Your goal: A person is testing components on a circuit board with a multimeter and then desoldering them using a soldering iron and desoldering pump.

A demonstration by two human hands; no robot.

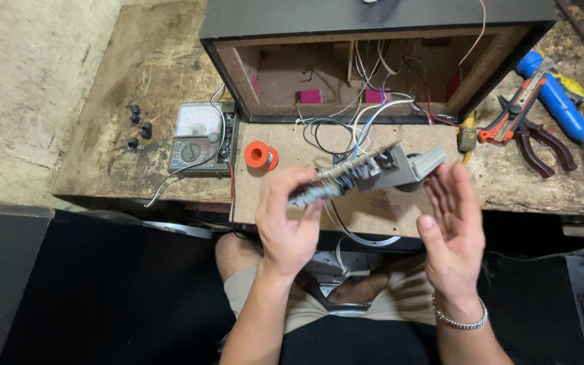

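Observation:
My left hand [286, 220] grips the near end of a grey circuit board [366, 174] crowded with components, held tilted above a particle-board panel [373, 209]. Several wires [356, 128] run from the board into an open black wooden box [373, 61]. My right hand [449, 223], a silver bracelet on its wrist, is spread open beside the board's right end, where a grey block sticks out; the fingertips lie close to it, and contact cannot be told.
An analog multimeter [201, 138] with leads lies left of the box. An orange solder spool [261, 155] stands on the panel. Red pliers [532, 138], an orange cutter [516, 108] and a blue tool [557, 98] lie at right. Small black knobs [140, 125] sit far left.

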